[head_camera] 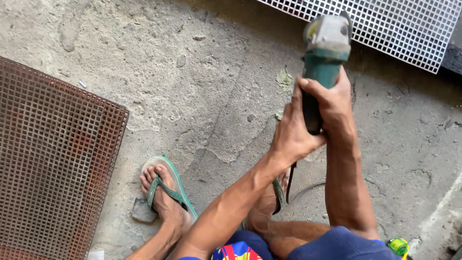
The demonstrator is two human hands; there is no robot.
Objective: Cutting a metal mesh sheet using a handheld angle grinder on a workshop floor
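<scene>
You are gripping one green-bodied angle grinder with a grey metal head [323, 53] with both hands, holding it up above the rough grey concrete floor [202, 86]. Your left hand [293, 132] is wrapping its fingers tightly round the dark rear handle, and your right hand [332, 103] is closing over the green body just above it, fingers curled snug against the casing. The grinder's head is pointing away from you, towards the white square-mesh metal panel [385, 24] lying at the top right.

Two mesh panels are showing: that white one, cut off by the top edge, and one rusty brown square-mesh grate [53, 163] running off the left side. Two green rubber flip-flops are on your feet: the left one [171, 185] is lying in plain sight, while the right one [278, 195] is mostly hiding behind your forearm. One black power cord [308, 188] is trailing across the floor. One small green and yellow object [398, 246] is peeking out at the bottom right, too cropped to make out. The grinder's disc is hard to see.
</scene>
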